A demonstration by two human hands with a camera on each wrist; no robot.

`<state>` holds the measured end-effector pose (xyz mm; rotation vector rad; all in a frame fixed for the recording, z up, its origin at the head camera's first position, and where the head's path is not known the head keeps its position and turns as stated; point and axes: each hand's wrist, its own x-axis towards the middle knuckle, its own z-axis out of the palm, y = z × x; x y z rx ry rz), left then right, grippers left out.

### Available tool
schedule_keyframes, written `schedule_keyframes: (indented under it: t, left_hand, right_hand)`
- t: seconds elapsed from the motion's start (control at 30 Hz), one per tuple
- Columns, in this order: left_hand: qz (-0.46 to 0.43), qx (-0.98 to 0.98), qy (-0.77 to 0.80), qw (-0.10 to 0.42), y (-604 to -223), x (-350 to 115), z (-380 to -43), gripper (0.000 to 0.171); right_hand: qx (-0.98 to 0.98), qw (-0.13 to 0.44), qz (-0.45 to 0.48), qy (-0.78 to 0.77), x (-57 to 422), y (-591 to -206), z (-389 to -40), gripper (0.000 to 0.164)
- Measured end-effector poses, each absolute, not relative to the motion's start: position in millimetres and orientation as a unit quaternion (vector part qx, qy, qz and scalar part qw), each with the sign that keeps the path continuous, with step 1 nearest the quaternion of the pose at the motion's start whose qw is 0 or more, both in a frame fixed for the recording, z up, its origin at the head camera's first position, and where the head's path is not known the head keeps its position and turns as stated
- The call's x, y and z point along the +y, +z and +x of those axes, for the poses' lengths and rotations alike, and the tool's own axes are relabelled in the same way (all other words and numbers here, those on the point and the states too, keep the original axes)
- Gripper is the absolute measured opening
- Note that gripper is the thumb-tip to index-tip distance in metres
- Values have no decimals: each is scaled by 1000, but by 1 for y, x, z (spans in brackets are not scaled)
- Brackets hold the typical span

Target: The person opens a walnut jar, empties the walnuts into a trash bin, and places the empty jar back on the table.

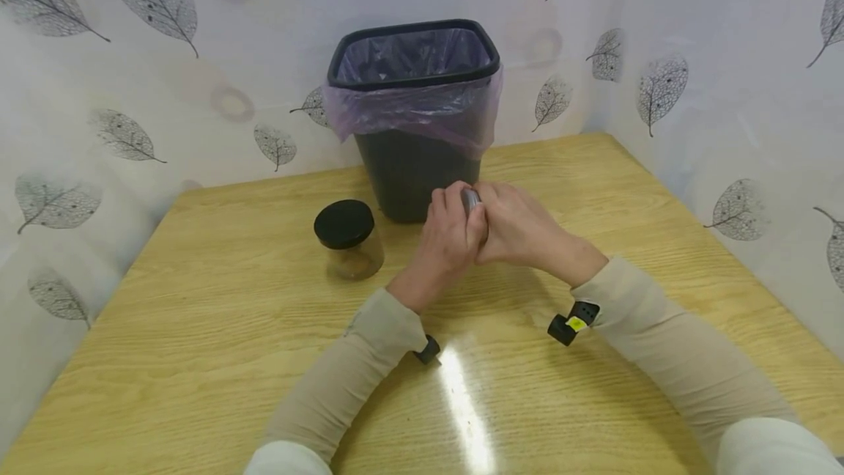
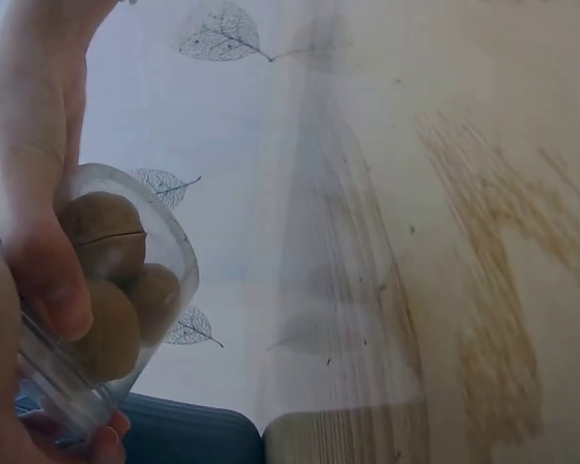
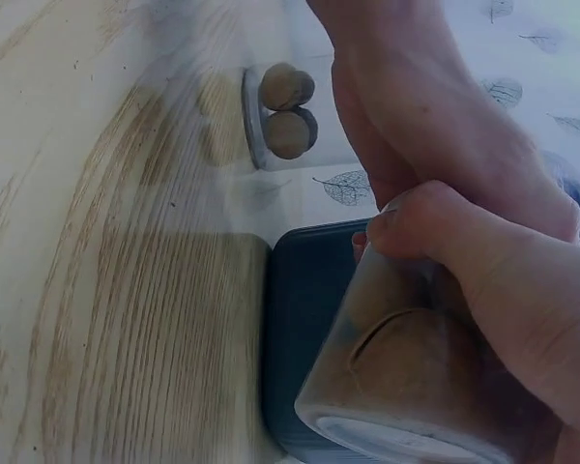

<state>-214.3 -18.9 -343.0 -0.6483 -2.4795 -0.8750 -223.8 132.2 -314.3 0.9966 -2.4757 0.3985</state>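
Both hands meet around a clear jar of round brown nuts, just in front of the bin. My right hand grips the jar's body, its thumb lying along the clear wall in the right wrist view. At the mouth end, my left hand curls its fingers round the jar. A grey, shiny edge shows between the hands in the head view. The jar is tilted on its side, its base away from the left hand. The hands cover most of the lid end, so whether a lid is on cannot be told.
A second jar with a black lid stands on the wooden table, left of the hands. Behind them is a dark bin lined with a purplish bag. A leaf-patterned covering hangs behind the table.
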Motion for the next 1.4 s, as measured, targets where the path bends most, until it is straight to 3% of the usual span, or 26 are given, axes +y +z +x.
schedule_keyframes:
  t: [0.23, 0.43, 0.6, 0.8, 0.93, 1.1, 1.4]
  left_hand:
    - [-177, -895, -396, 105, -339, -18, -217, 63]
    - [-165, -898, -402, 62, -338, -21, -220, 63]
    - [-226, -870, -439, 11, -334, -39, -222, 66]
    - [-358, -829, -428, 45, -332, -61, -222, 82]
    - [-378, -822, -418, 73, -333, -64, -223, 83]
    - [-348, -828, -435, 66, -333, -64, -221, 80]
    - [-192, -851, -486, -46, -329, -64, -221, 72]
  right_hand:
    - [-901, 264, 337, 68, 127, -320, -223, 57]
    - [-912, 235, 330, 70, 128, -320, -222, 60]
    - [-908, 213, 352, 74, 134, -316, -223, 72]
    - [-902, 207, 371, 75, 139, -309, -224, 83]
    - [-905, 198, 370, 70, 138, -307, -224, 86]
    - [-904, 208, 369, 61, 138, -307, -223, 86]
    - [-901, 225, 369, 26, 133, -307, -222, 84]
